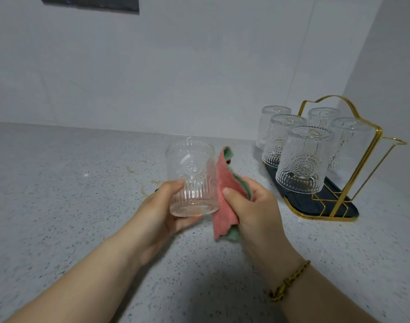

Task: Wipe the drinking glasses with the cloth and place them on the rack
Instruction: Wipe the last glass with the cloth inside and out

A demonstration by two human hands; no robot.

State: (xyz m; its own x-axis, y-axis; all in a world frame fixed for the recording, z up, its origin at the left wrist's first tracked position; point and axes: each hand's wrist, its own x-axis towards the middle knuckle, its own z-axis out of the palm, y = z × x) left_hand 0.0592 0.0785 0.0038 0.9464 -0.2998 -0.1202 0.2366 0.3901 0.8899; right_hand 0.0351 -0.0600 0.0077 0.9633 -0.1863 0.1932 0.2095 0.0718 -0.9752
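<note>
**A:** Start at the left. What has the left hand [162,210] got?

**B:** Its fingers and thumb curl round the lower part of a clear ribbed drinking glass [192,180]. The glass is mouth up and tipped slightly, held above the speckled grey table [59,183] at about one o'clock from the palm.

**A:** How will that glass handle?

**B:** I'd judge it stiff, brittle and fairly light. The ribs give some purchase, but any damp would make it slippery. Low on the ribbed wall near the thick base, where the hand is now, looks the safest hold. The thin rim is the part to spare.

**A:** And next to it?

**B:** A soft pink-and-green cloth [225,197] lies against the glass's wall at its three o'clock. It is limp and folds round whatever it is pressed on. The right hand [253,206] pinches it between thumb and curled fingers, just beside the glass.

**A:** Where does the glass go afterwards?

**B:** To the gold wire rack on its dark tray [362,159], at two o'clock from the right hand and well apart from it. Five upturned glasses [301,159] stand there already. The near end of the tray looks free, so this is probably the last one.
</note>
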